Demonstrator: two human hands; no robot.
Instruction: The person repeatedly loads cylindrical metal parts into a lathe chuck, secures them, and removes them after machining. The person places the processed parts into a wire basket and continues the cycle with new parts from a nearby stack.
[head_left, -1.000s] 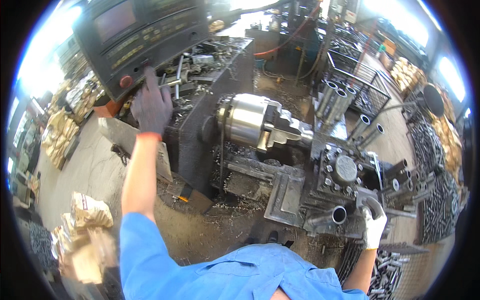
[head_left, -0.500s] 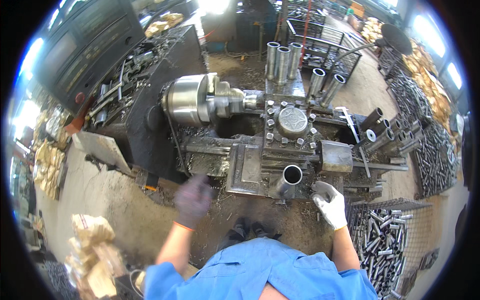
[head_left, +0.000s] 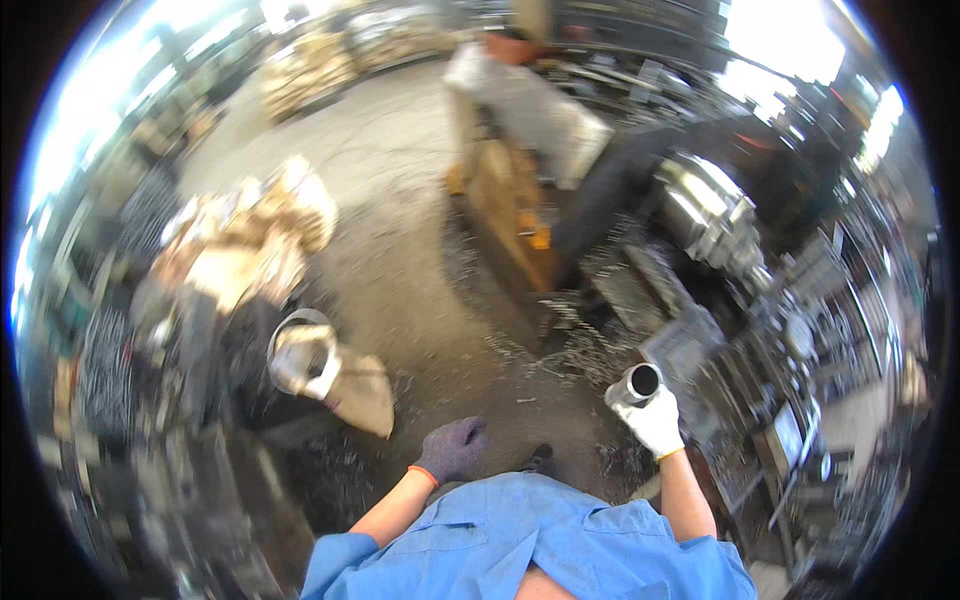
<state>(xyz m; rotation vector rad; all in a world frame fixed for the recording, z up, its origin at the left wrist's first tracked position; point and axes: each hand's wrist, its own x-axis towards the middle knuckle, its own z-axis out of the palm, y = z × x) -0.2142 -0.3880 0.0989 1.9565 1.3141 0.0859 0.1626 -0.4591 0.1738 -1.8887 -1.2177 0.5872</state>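
My right hand, in a white glove, is closed around a metal tube. The tube's dark round mouth points up towards me. My left hand, in a dark purple-grey glove with an orange cuff, hangs low in front of my blue jacket. Its fingers are loosely curled with a gap at the thumb, and nothing shows in them. To the right stands the lathe, smeared by motion, with its shiny chuck.
A pale panel and an orange-brown block stand at the lathe's left end. Metal chips litter the floor beside it. On the left are tan sacks and a white ring-shaped thing. More sacks lie at the back.
My right hand has taken hold of the tube that stood at the lathe's front. The view has swung left, so the lathe now lies to the right. My left hand appears lower, nearer my body.
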